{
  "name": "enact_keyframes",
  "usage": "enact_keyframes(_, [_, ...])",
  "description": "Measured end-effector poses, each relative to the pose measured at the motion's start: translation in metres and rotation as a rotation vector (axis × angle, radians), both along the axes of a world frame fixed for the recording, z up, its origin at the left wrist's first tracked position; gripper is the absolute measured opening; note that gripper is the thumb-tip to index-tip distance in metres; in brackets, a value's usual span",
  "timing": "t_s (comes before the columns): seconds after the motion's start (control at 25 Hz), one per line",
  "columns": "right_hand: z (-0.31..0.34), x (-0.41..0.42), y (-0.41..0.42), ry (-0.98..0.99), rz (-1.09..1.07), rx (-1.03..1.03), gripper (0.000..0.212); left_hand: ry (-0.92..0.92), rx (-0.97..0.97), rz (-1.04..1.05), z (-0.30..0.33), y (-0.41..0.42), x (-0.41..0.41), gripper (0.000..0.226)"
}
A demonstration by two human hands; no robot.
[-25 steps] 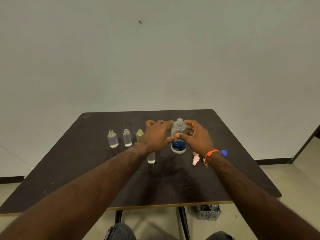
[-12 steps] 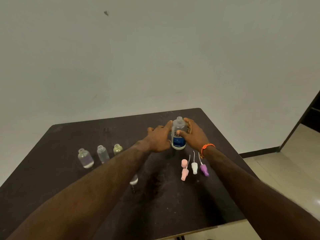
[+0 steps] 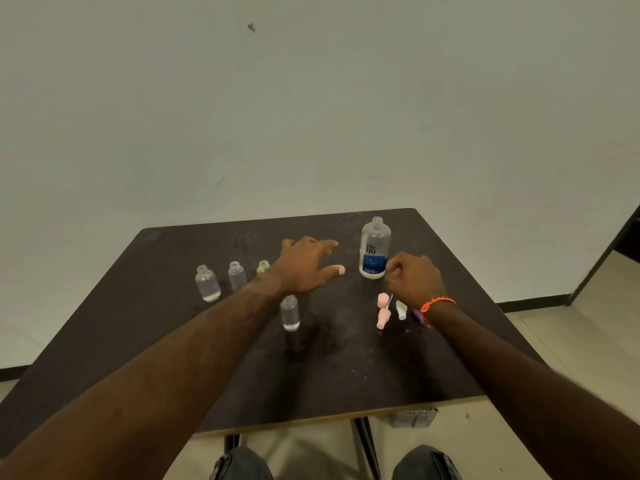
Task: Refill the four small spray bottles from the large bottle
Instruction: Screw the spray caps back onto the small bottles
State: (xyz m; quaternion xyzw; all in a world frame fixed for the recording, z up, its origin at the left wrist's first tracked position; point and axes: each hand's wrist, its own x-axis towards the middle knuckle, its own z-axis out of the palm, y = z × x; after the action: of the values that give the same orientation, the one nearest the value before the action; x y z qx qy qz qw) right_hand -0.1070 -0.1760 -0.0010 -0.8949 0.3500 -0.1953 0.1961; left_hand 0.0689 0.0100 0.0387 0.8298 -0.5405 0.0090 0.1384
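Note:
The large clear bottle (image 3: 374, 249) with a blue label stands uncapped on the dark table (image 3: 180, 341), far right of centre. Both hands are off it. My left hand (image 3: 306, 265) hovers to its left, fingers spread, holding nothing. My right hand (image 3: 414, 280) is curled into a loose fist just right of the bottle's base; whether it holds anything is hidden. Three small open bottles stand in a row at the left: a clear one (image 3: 207, 284), a second clear one (image 3: 237, 275), a greenish one (image 3: 263, 267) partly behind my wrist. A fourth small bottle (image 3: 289, 312) stands below my left wrist.
Spray tops lie on the table under my right wrist: a pink one (image 3: 383, 311), a white one (image 3: 401, 309), and a purple one (image 3: 419, 315) mostly hidden. A small grey basket (image 3: 414, 418) sits on the floor below the table's front edge. My knees show at the bottom.
Both hands have let go of the large bottle and drawn back from it. My right hand has closed into a fist and moved down toward the spray tops. The camera view has shifted.

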Motion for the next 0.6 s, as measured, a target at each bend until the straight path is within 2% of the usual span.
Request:
enact_keyframes(0.12, [-0.004, -0.009, 0.014, 0.355, 0.105, -0.206, 0.025, -0.007, -0.125, 0.006, -0.005, 0.040, 0.002, 0.072])
enact_keyframes(0.24, [-0.003, -0.009, 0.023, 0.475, 0.141, -0.342, 0.031, -0.021, -0.239, 0.059, -0.017, 0.075, -0.001, 0.080])
enact_keyframes(0.44, [-0.003, -0.001, 0.027, 0.543, 0.132, -0.338, 0.033, 0.052, -0.217, 0.130, -0.050, 0.102, -0.010, 0.081])
enact_keyframes(0.6, [-0.006, 0.002, 0.027, 0.437, 0.112, -0.345, 0.027, 0.107, -0.260, 0.251, -0.069, 0.100, -0.019, 0.074])
